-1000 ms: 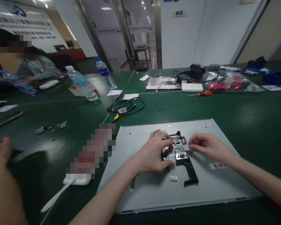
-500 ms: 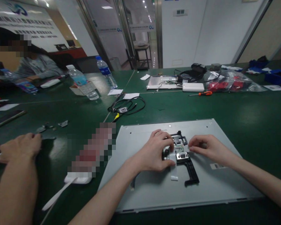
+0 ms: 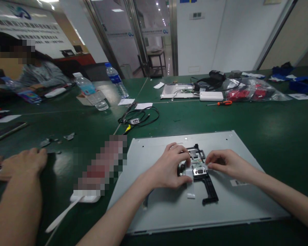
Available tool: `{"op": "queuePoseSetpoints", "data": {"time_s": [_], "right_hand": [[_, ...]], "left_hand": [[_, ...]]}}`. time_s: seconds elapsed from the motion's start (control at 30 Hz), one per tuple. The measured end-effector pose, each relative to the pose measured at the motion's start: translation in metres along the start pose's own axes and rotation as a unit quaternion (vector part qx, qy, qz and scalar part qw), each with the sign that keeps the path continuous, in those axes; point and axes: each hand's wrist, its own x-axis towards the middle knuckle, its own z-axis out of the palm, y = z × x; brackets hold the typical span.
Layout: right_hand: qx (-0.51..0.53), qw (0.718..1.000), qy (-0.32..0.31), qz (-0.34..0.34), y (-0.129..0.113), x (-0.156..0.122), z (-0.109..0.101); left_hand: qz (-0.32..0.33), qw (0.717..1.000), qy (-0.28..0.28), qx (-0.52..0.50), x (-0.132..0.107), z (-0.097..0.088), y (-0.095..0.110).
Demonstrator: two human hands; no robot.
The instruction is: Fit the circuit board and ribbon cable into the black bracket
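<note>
A large light-grey metal panel [image 3: 166, 208], like the back of a flat display, lies in front of me. On its middle sits a black plastic bracket [image 3: 209, 191] with a small green circuit board [image 3: 196, 162] and a silver video connector [image 3: 199, 171]. My left hand [image 3: 170, 167] curls over the board's left side, thumb and fingers gripping it. A whitish flat strip [image 3: 190, 189] hangs below that thumb. At the board's right edge, my right hand [image 3: 222, 161] is closed in a pinch; the small pale thing at its fingertips is unclear.
Left of the panel lies a white power strip [image 3: 86, 197], mostly blurred out, with a co-worker's arm [image 3: 20, 184] beyond. A coiled black cable [image 3: 150, 114], water bottles [image 3: 91, 90], an orange-handled screwdriver [image 3: 224, 103] and a plastic bag [image 3: 256, 90] sit farther back.
Both my hands stay at the board, with the right hand's fingertips shifting only slightly. The view has tilted a little. The co-worker's hand at left has moved slightly.
</note>
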Motion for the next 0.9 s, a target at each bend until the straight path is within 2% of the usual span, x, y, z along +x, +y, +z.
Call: {"op": "queuePoseSetpoints", "data": {"time_s": [0.33,0.5,0.57,0.63,0.7,0.8,0.9], "right_hand": [[0.026,0.999,0.004,-0.032,0.007,0.0,0.001],[-0.038,0.998,0.022,-0.044,0.011,0.002,-0.003],[-0.085,0.993,0.062,-0.058,0.01,0.001,-0.004],[-0.149,0.976,0.117,-0.107,0.005,-0.004,-0.002],[-0.209,0.949,0.14,-0.192,-0.002,-0.01,0.006],[-0.264,0.903,0.087,-0.328,-0.014,-0.02,0.025],[-0.31,0.867,0.045,-0.389,-0.019,-0.024,0.042]], "left_hand": [[-0.002,1.0,-0.007,0.004,0.001,-0.001,0.001],[0.004,1.0,-0.001,0.005,0.0,0.0,0.001],[0.001,1.0,-0.003,0.006,0.0,0.0,0.001],[-0.003,1.0,-0.008,0.007,0.0,0.0,0.001],[-0.004,1.0,-0.01,0.007,0.001,0.0,0.0],[0.001,1.0,-0.003,0.008,0.001,0.0,0.0],[0.01,1.0,0.004,0.01,0.0,0.001,-0.001]]}}
